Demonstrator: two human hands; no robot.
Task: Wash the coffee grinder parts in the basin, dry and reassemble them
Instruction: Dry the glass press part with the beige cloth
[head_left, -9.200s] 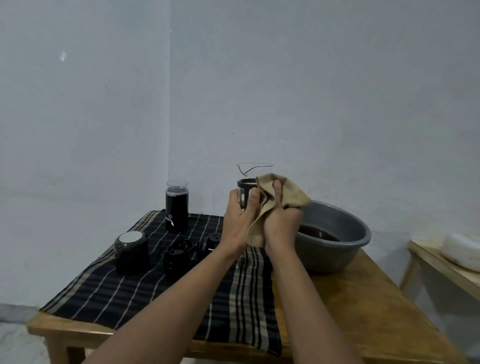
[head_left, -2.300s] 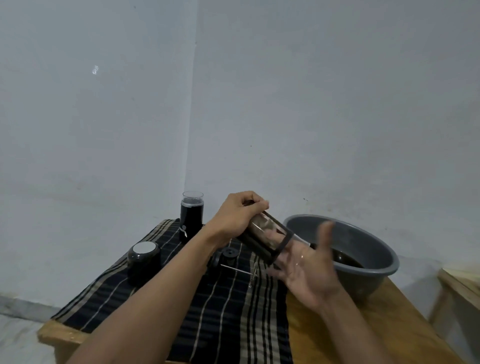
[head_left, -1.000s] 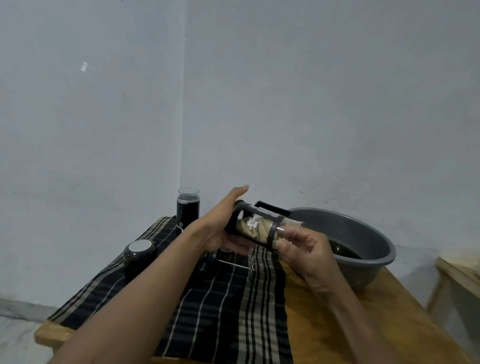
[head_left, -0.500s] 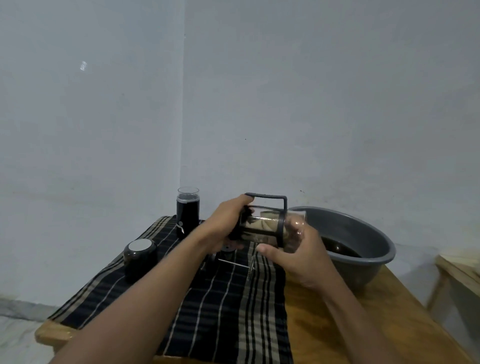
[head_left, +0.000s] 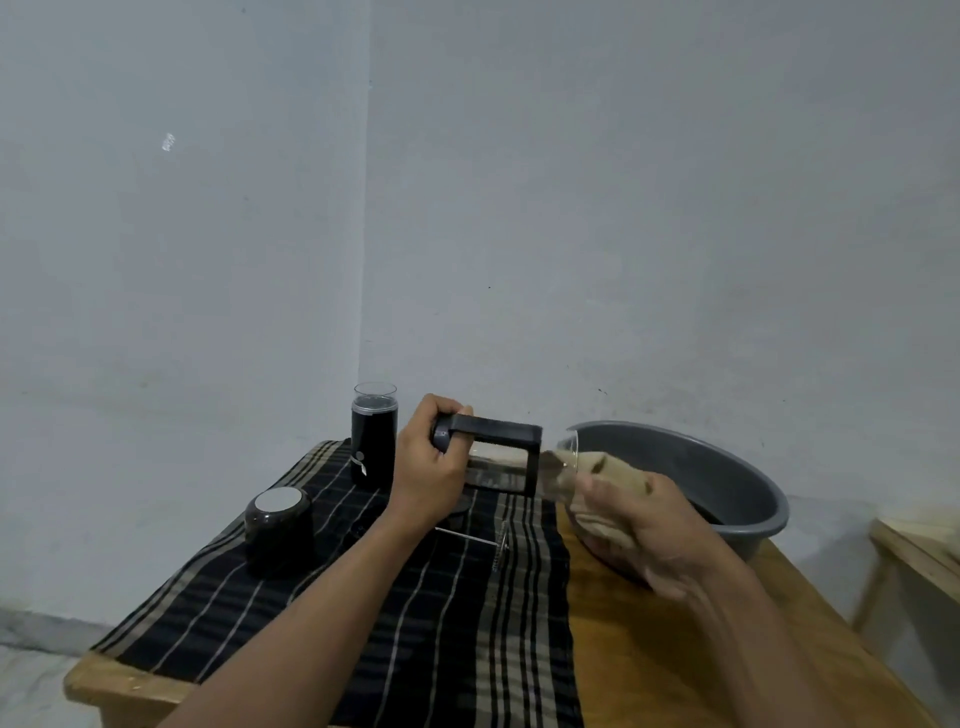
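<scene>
A glass carafe with a black frame and handle (head_left: 506, 457) lies on its side in the air above the table, mouth toward the basin. My left hand (head_left: 431, 467) grips its base end. My right hand (head_left: 631, 512) holds a tan cloth (head_left: 597, 467) whose end is pushed into the carafe's mouth. The grey basin (head_left: 727, 483) with dark water stands just behind my right hand. A thin metal plunger rod with a coil (head_left: 478, 543) lies on the striped cloth under the carafe.
A black grinder body with a clear top (head_left: 374, 434) stands at the back of the black striped cloth (head_left: 415, 623). A round black lid with a white top (head_left: 280, 522) sits to the left. Bare wooden table (head_left: 675, 665) lies on the right; a second wooden table (head_left: 919, 545) is at far right.
The carafe has turned so its handle faces up. My right hand has drawn back from the glass toward the basin, pulling the tan cloth partly out of the mouth.
</scene>
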